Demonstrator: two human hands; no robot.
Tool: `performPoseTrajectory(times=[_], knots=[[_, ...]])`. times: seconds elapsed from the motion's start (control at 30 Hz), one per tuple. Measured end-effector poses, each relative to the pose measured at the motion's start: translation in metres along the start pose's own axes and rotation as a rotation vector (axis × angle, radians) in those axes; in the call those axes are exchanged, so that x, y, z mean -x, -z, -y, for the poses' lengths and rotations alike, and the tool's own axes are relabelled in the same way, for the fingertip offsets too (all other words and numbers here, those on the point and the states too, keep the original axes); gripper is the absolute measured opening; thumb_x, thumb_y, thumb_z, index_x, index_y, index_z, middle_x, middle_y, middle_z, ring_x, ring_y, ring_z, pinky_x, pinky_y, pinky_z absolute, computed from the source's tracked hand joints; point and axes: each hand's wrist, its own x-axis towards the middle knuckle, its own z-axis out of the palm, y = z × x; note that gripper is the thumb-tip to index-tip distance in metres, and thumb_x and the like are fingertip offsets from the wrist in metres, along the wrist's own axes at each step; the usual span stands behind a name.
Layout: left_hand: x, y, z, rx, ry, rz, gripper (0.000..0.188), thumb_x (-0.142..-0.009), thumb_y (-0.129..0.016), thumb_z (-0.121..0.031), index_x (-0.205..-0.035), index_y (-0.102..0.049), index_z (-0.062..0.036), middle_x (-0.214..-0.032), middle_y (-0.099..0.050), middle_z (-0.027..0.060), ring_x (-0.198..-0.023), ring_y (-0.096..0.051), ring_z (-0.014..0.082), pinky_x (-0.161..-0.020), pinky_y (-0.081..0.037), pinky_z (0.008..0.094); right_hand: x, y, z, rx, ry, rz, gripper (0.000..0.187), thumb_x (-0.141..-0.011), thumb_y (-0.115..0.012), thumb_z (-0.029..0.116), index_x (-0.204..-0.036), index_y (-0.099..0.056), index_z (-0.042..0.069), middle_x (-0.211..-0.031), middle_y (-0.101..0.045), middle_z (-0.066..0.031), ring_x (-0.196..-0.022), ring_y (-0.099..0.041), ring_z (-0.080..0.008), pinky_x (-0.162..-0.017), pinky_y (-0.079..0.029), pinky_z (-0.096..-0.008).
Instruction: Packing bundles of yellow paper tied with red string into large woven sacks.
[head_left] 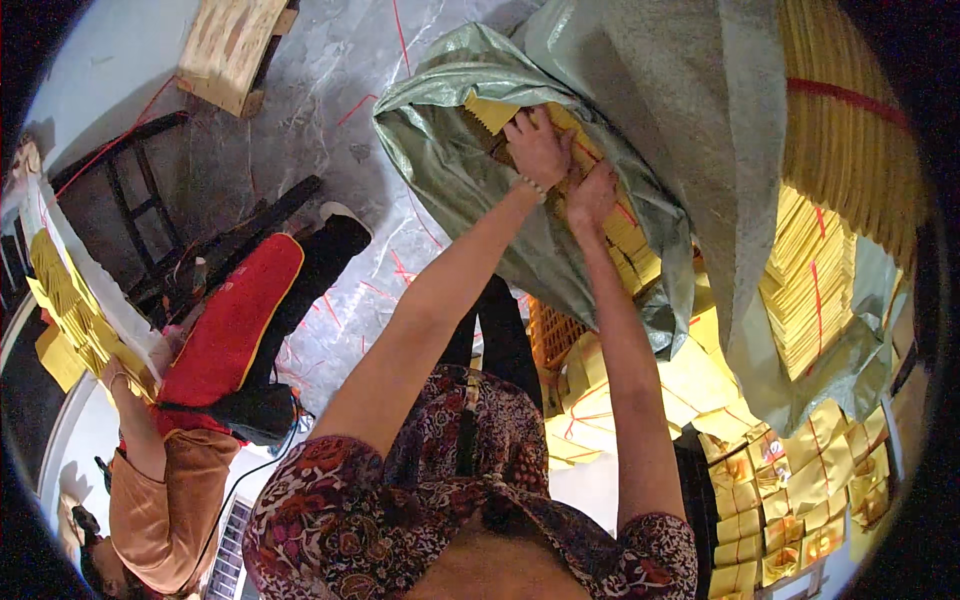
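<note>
A green woven sack [440, 140] gapes in front of me, with bundles of yellow paper [630, 240] tied in red string inside it. My left hand [540, 150], with a beaded bracelet at the wrist, reaches in and lies on the paper with its fingers spread. Just to its right, my right hand [592, 197] has its fingers bent against a bundle under the red string; its fingertips are partly hidden. Near the sack's far rim, a loose-edged yellow stack [490, 113] with a zigzag edge sticks up.
To the right stand more sacks [750, 150] and tall yellow paper stacks [810, 290]. Tied yellow bundles [780, 500] pile up at lower right. An orange crate [553, 335] is beside my legs. At left, a co-worker in a red apron [230, 320] handles yellow paper. A wooden pallet [225, 50] lies far left.
</note>
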Motion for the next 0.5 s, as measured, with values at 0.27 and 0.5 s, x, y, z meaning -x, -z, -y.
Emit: performPoseTrajectory(times=[0.27,0.5], knots=[[0.000,0.015,0.041,0.014,-0.279,-0.141,0.080,-0.075,-0.064,-0.039,-0.134,-0.026,-0.0026,-0.123,-0.037,0.0222,-0.111,-0.037,0.0418,-0.089,-0.036,0.0523,0.003,0.012,-0.005,-0.063,0.112,0.101,0.046,-0.079,-0.064,0.032,-0.105,-0.049,-0.003,-0.098,-0.056,-0.0255,-0.096,-0.052,-0.0420,-0.080,-0.043,-0.0470],[0.043,0.127,0.087,-0.413,-0.588,0.340,0.101,-0.049,-0.069,-0.062,-0.130,-0.041,-0.0081,-0.100,-0.060,0.0151,-0.102,-0.050,0.0363,-0.094,-0.025,0.0542,0.093,0.051,0.005,-0.174,0.446,0.218,0.055,-0.081,-0.060,0.036,-0.121,-0.043,0.001,-0.107,-0.054,-0.0252,-0.102,-0.050,-0.0393,-0.086,-0.041,-0.0456]])
